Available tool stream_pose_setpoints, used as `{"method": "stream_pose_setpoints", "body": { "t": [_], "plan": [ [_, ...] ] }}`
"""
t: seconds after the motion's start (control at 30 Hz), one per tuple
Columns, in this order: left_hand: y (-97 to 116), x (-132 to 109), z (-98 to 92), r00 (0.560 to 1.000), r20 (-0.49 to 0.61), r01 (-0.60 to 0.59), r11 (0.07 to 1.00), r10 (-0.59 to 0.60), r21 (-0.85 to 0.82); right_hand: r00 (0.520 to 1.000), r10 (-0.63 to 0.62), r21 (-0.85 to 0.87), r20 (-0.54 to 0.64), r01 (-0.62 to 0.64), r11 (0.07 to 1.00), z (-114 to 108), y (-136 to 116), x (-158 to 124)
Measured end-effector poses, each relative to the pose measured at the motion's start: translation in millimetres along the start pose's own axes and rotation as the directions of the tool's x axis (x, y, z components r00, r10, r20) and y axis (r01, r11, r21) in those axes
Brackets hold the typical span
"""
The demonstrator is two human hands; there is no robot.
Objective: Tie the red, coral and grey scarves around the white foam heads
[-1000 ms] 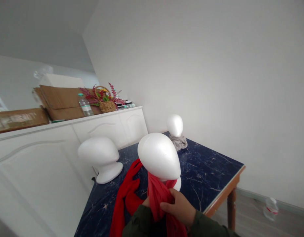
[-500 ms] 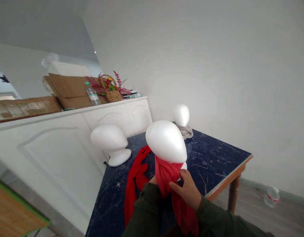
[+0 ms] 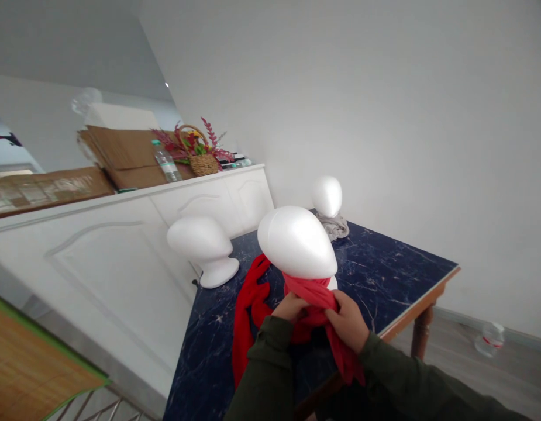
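A white foam mannequin head [image 3: 299,242] leans over in front of me on the dark blue marbled table [image 3: 384,269]. A coral-red scarf [image 3: 316,293] wraps around its neck, with one end hanging down over the table's near edge. My left hand [image 3: 292,307] is closed on the scarf's left side, just below the head. On the right, my right hand [image 3: 350,323] pinches the scarf close to the neck; some fingertips are hidden by cloth. A brighter red scarf [image 3: 241,333] lies loosely to the left of my left forearm.
Left on the table stands a bare white mannequin head [image 3: 200,241]. Farther back, another mannequin head [image 3: 328,196] has a grey scarf [image 3: 335,228] at its base. A white cabinet [image 3: 103,257] adjoins the table, bearing cardboard boxes [image 3: 125,155], a bottle [image 3: 167,162] and a flower basket [image 3: 203,164].
My left hand has come out from behind the scarf to its front left side. My right hand has moved slightly right, and the scarf's hanging end has shifted right and up.
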State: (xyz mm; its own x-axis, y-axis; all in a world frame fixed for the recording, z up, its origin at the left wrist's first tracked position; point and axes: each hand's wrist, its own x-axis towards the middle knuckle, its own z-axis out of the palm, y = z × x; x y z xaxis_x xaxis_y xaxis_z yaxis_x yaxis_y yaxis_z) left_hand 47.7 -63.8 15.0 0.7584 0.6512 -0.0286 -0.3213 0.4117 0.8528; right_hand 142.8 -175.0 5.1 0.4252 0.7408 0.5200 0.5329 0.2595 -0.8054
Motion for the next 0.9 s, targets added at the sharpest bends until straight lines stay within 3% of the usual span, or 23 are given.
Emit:
{"method": "stream_pose_setpoints", "body": {
  "t": [0.07,0.17,0.33,0.43,0.63,0.8,0.9],
  "plan": [
    [5,-5,-0.4,0.994,0.078,0.067,0.991,-0.077,0.117,0.992,0.112,0.011,0.051,-0.112,0.994,-8,9,4],
    [13,-8,-5.7,0.989,0.079,0.111,0.980,-0.125,0.164,0.977,0.185,0.026,0.104,-0.189,0.982,-13,18,10],
    [20,-5,-18.3,0.996,0.036,0.080,0.988,-0.086,0.134,0.970,0.209,-0.015,0.123,-0.209,0.978,-17,29,26],
    [25,-4,-27.4,0.998,0.016,0.053,0.986,-0.056,0.161,0.981,0.169,-0.101,0.101,-0.159,0.982,-21,41,33],
    [36,-1,-43.5,0.989,-0.136,-0.037,0.988,0.058,0.151,0.999,-0.008,-0.279,0.042,0.019,0.960,-20,59,38],
    [29,8,-42.9,0.925,-0.318,-0.200,0.978,0.208,0.057,0.993,0.034,-0.325,0.109,0.004,0.946,-11,61,38],
    [25,10,-40.4,0.891,-0.400,-0.251,0.967,0.214,-0.042,0.987,0.115,-0.314,0.113,-0.075,0.947,-10,59,38]
  ]
}}
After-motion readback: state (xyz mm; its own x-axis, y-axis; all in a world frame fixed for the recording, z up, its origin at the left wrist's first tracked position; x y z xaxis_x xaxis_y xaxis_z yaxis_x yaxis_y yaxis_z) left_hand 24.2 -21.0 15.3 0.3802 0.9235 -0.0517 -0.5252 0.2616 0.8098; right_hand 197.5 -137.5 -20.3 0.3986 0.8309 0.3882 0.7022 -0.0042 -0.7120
